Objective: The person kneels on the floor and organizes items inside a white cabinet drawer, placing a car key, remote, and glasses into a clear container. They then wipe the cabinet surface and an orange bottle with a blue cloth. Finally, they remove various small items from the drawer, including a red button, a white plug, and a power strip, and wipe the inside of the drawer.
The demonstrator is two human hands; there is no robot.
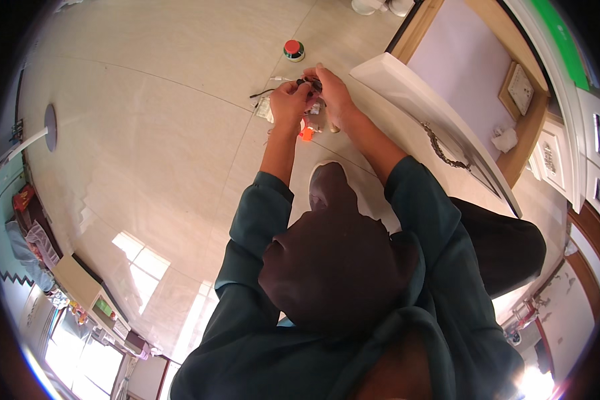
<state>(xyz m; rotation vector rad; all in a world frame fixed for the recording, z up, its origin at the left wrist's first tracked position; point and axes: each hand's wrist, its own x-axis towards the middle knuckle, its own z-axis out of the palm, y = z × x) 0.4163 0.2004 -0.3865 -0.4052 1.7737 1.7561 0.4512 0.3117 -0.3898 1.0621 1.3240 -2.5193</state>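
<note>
Close together over the tiled floor, my left hand [290,102] and my right hand [334,92] both grip a small black object [310,85], too small and covered to name. Beneath and around them lies a group of small items: an orange piece [307,134], a clear plastic packet [265,109], a thin black cable end [261,93] and a white connector [281,78]. A tan ribbed piece [333,125] lies below my right hand. Past the hands stands a dark jar with a red lid [293,48].
An open white drawer or door panel [430,115] with a dark decorative handle [442,150] slants at the right, before a wooden compartment [522,145]. The round base of a stand [51,128] is at far left. My shoe [330,172] is just below the small items.
</note>
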